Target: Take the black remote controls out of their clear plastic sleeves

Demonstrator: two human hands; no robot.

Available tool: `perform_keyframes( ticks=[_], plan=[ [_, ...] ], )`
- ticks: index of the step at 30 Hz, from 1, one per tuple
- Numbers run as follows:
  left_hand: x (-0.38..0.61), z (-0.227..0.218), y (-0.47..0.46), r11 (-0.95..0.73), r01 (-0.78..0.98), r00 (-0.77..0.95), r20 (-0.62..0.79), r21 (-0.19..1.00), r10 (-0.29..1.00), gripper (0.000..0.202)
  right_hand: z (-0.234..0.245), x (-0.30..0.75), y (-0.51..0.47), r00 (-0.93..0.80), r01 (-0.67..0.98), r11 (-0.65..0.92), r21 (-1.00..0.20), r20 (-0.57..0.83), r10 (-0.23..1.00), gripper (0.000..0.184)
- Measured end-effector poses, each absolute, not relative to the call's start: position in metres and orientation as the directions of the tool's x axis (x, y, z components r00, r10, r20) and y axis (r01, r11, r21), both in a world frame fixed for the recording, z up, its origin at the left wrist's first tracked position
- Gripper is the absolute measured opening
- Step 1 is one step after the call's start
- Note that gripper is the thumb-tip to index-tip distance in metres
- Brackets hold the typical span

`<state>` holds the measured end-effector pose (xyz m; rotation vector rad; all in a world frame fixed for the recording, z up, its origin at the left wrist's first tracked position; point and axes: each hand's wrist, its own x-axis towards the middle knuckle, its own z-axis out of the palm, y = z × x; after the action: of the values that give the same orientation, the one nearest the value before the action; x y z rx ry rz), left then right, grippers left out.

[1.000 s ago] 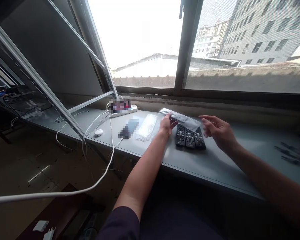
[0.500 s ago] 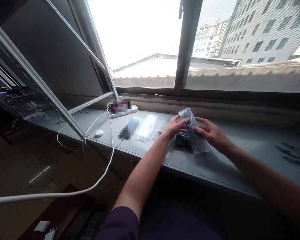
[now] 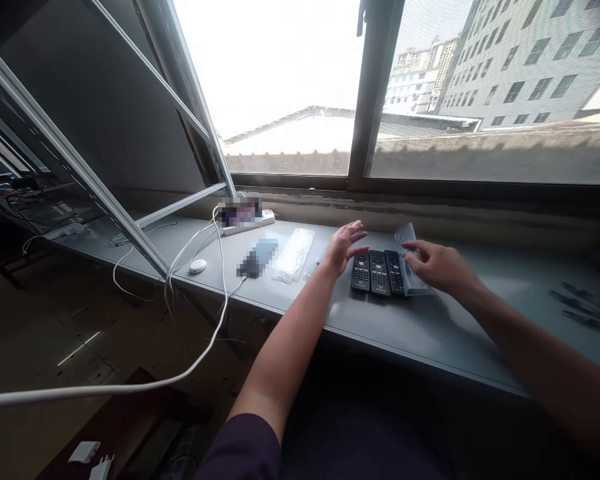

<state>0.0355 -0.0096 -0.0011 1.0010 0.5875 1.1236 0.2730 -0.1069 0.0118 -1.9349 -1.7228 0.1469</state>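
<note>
Three black remote controls [image 3: 379,271] lie side by side on the grey window ledge [image 3: 445,327]. My left hand [image 3: 344,247] hovers just left of them, fingers spread and empty. My right hand [image 3: 437,265] is at their right side, its fingers closed on a clear plastic bag [image 3: 408,239] that rests beside the rightmost remote.
Left of my hands lie another clear plastic bag [image 3: 294,254], a dark phone [image 3: 258,257], a white round puck [image 3: 197,265] and a white power strip [image 3: 247,219] with white cables [image 3: 200,347]. Dark items [image 3: 587,309] lie at far right. A window frame stands behind.
Both hands held the plastic bag over the remotes half a second ago. My left hand has let go and opened; my right hand has carried the bag to the right of the remotes.
</note>
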Motion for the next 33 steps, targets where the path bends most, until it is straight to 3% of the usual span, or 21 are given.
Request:
perform_keyframes(
  ticks=[5, 10, 12, 18, 21, 23, 28, 31, 33],
  plan=[
    [0.036, 0.0, -0.011, 0.093, -0.452, 0.368, 0.091, 0.887, 0.925, 0.031, 0.011, 0.294, -0.094, 0.17, 0.918, -0.131, -0.375, 0.074, 0.983, 0.068],
    [0.035, 0.0, -0.012, 0.093, -0.415, 0.356, 0.067, 0.905, 0.932, 0.047, 0.006, 0.315, -0.091, 0.001, 0.862, -0.082, -0.5, -0.161, 0.987, 0.115],
    [0.036, 0.001, -0.013, 0.093, -0.385, 0.356, 0.054, 0.918, 0.933, 0.052, 0.004, 0.322, -0.09, -0.027, 0.856, -0.079, -0.511, -0.196, 0.98, 0.123],
    [0.04, -0.004, -0.008, 0.02, -0.296, 0.314, 0.077, 0.955, 0.946, 0.066, -0.004, 0.328, -0.081, 0.014, 0.924, -0.025, -0.381, -0.03, 0.999, 0.077],
    [0.042, -0.01, -0.008, -0.112, -0.114, 0.258, 0.139, 0.987, 0.956, 0.074, -0.007, 0.324, -0.08, 0.029, 0.95, -0.02, -0.312, 0.025, 0.999, 0.073],
    [0.043, -0.012, -0.011, -0.235, 0.042, 0.252, 0.218, 0.971, 0.943, 0.066, -0.008, 0.32, -0.082, 0.041, 0.96, -0.021, -0.278, 0.066, 0.997, 0.072],
    [0.04, -0.01, -0.023, -0.534, 0.343, 0.293, 0.451, 0.773, 0.843, 0.034, -0.005, 0.308, -0.089, 0.086, 0.967, -0.054, -0.247, 0.121, 0.989, 0.068],
    [0.037, -0.007, -0.029, -0.504, 0.577, 0.243, 0.455, 0.642, 0.857, 0.034, -0.002, 0.303, -0.093, 0.1, 0.97, -0.065, -0.236, 0.138, 0.985, 0.069],
    [0.034, -0.004, -0.032, -0.4, 0.726, 0.215, 0.368, 0.56, 0.905, 0.033, 0.0, 0.301, -0.095, 0.104, 0.969, -0.068, -0.237, 0.141, 0.985, 0.069]
  ],
)
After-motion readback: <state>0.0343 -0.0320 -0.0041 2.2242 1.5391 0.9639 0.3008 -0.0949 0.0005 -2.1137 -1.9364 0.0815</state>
